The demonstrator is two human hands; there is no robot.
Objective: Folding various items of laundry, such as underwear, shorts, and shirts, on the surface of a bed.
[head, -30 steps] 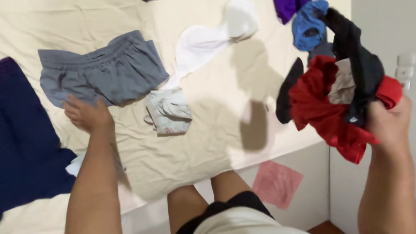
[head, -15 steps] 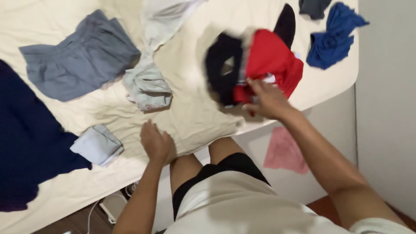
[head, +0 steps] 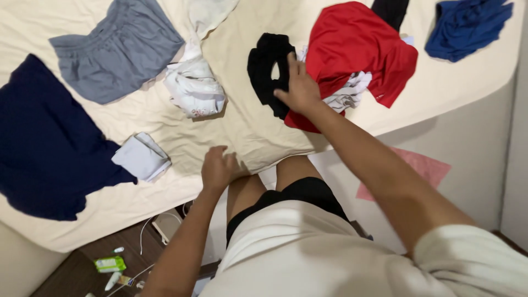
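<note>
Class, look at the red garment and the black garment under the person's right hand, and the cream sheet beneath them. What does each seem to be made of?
Red garment: smooth, slightly glossy knit, perhaps synthetic; it drapes flat.
Black garment: soft, matte, limp fabric; exact kind unclear.
Cream sheet: matte woven cloth, probably cotton, with fine creases.

The light is bright, even and soft over the cream cotton bed sheet (head: 242,126), with only weak shadows under the clothes. No glare shows. The picture is mostly sharp; lower right of the frame is slightly soft.
</note>
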